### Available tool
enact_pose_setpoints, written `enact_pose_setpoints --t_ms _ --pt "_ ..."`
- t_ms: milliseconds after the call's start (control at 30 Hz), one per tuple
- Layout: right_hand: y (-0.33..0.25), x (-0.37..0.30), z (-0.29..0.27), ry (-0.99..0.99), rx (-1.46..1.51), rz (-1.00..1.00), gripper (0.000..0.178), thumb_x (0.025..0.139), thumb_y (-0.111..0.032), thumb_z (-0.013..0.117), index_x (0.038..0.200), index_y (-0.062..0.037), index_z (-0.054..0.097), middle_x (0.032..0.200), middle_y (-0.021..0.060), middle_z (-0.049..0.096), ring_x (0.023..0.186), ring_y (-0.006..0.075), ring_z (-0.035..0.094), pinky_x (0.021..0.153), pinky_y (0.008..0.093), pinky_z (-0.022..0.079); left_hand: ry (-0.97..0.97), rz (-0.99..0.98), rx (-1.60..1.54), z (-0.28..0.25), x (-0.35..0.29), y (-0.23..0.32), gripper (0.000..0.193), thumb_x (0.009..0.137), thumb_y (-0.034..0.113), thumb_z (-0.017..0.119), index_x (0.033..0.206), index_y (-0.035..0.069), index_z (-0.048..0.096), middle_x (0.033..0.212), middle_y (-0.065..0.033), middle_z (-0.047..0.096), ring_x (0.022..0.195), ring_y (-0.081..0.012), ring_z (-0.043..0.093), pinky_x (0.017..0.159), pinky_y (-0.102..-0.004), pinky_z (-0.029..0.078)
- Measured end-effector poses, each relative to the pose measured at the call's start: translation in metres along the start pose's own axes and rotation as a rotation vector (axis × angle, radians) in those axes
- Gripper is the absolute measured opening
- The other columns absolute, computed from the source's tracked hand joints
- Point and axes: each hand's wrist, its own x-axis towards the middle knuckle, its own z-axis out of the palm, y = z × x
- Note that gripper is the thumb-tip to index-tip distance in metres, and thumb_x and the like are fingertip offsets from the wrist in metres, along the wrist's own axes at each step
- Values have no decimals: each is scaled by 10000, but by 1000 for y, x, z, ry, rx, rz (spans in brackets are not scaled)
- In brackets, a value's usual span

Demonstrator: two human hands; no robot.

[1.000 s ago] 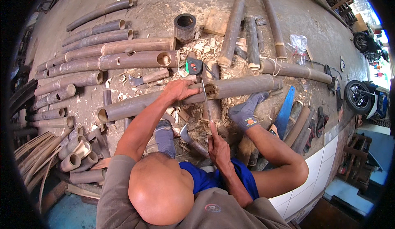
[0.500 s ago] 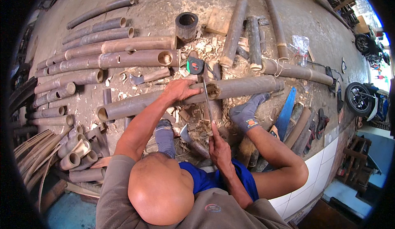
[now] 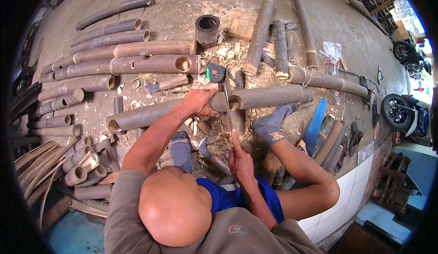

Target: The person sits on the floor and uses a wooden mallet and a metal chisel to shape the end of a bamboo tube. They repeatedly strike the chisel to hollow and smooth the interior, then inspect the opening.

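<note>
A long bamboo tube (image 3: 264,96) lies across in front of me, with a notch (image 3: 236,102) cut in its upper side. My left hand (image 3: 200,102) is closed over the tube, just left of this notch. In my right hand (image 3: 241,163) is the handle of a long, narrow-bladed hand tool (image 3: 229,109). Its metal blade crosses the tube between my left hand and the notch; whether it has teeth I cannot tell. Beyond my left hand sits a green and black tape measure (image 3: 216,73). Under the tube, another bamboo piece (image 3: 235,78) runs away from me.
Bamboo tubes (image 3: 132,64) lie in rows at the left, and others (image 3: 260,37) at the far right. A blue-bladed handsaw (image 3: 315,124) rests beside my right leg. Near my left foot is a curved blade tool (image 3: 212,156). Wood shavings (image 3: 223,52) cover the floor around a short dark tube (image 3: 207,29).
My left thumb has drawn back from beside the blade and now lies lower against the tube. The right hand and the blade have shifted slightly. The tube stays in place.
</note>
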Motion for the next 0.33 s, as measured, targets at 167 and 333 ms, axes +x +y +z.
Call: enact_pose_setpoints --t_ms 167,333 --pt "2 -7 1 -38 -60 44 781 982 -158 573 1649 -305 195 764 332 662 716 523 668 675 617 510 3 -29 32 8 2 2 884 670 574 856 1336 78 551 1052 -247 729 965 -439 712 816 -525 569" --pt "-5 13 -6 -108 -21 94 834 983 -180 597 1665 -296 132 803 343 675 747 534 679 691 638 514 -9 -31 68 8 -4 4 932 682 583 863 1404 122 494 1191 -263 696 1087 -399 696 969 -525 529"
